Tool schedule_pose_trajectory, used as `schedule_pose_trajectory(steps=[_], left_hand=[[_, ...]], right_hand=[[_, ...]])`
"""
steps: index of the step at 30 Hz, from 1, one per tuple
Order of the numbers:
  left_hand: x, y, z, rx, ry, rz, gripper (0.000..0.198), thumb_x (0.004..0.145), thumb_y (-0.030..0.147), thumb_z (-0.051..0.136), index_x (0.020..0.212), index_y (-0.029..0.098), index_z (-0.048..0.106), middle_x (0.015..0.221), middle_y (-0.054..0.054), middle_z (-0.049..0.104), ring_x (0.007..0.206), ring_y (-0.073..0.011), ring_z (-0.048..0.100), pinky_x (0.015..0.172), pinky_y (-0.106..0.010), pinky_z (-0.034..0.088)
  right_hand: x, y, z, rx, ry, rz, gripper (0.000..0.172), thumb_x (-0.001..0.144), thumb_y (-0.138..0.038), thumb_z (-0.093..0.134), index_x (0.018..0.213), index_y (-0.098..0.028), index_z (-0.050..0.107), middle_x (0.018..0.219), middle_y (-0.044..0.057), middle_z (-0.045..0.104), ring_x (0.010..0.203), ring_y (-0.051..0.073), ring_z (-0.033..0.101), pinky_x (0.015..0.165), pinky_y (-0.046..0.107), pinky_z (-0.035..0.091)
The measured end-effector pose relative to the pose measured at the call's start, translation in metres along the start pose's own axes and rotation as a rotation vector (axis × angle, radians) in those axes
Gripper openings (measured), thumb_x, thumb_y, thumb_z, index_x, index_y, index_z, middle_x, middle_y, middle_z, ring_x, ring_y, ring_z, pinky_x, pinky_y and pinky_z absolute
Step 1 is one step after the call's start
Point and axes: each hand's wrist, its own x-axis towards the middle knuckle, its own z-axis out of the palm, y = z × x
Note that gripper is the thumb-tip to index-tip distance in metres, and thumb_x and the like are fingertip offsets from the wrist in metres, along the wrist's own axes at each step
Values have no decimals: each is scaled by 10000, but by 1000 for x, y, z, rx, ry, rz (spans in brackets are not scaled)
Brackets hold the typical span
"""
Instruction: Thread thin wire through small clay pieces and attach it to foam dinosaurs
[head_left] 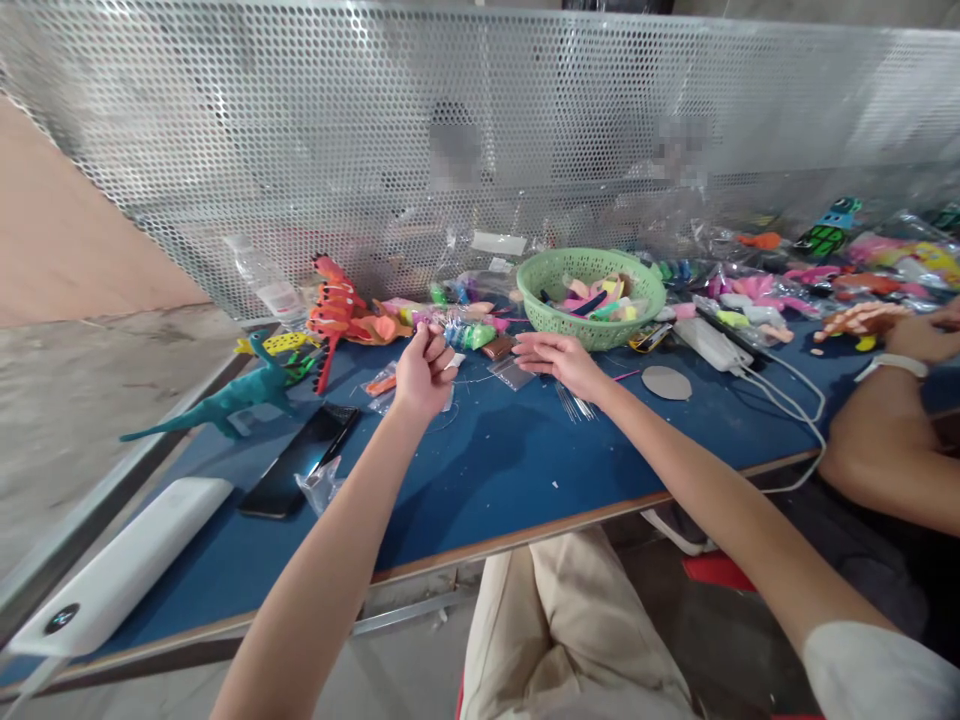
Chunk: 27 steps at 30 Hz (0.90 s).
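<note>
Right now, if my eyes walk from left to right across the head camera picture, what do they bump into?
White power bank → black phone → left hand → right hand → grey oval disc → co-worker's white wristband.

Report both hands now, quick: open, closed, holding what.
Left hand: closed, fingers curled in; whether it holds anything cannot be told.
Right hand: fingers stretched out; whether it pinches something thin cannot be told.
</note>
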Motion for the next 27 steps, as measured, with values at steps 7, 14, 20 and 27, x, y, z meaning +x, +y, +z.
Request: schedule_pose_trajectory(steps=[7,14,20,27], left_hand=[[-5,15,-7,259,-266,-382,234,995,377,537,855,193,506,584,96,223,361,-39,119,304,-165,58],[-14,-6,-2,587,-403,-504,325,908,479,658,882,175,545,650,84,224,422,-26,167,330,-119,103],[-7,-15,-7,567,-348,-466,275,932,446,611,960,176,566,683,66,282,444,-37,218,351,-125,121],[-10,-24,-4,471,-405,-447,193,913,277,657,847,162,518,700,53,345,496,-28,284,426,-127,238]], right_hand=[[-5,-11,-6,-532,100,-359,405,981,-471,552,1318,-265,640,1118,70,712,794,165,657,776,342,572],[-20,-33,21,-803,-142,-377,326,982,-418,561,1213,-255,723,1035,64,749,949,219,655,867,370,512],[-20,-29,21,-708,-189,-192,331,984,-369,542,1248,-243,697,913,39,773,821,197,685,777,338,514],[-12,-15,29,-511,-163,-106,316,923,-405,623,1155,-194,659,738,12,699,700,173,648,679,300,478]])
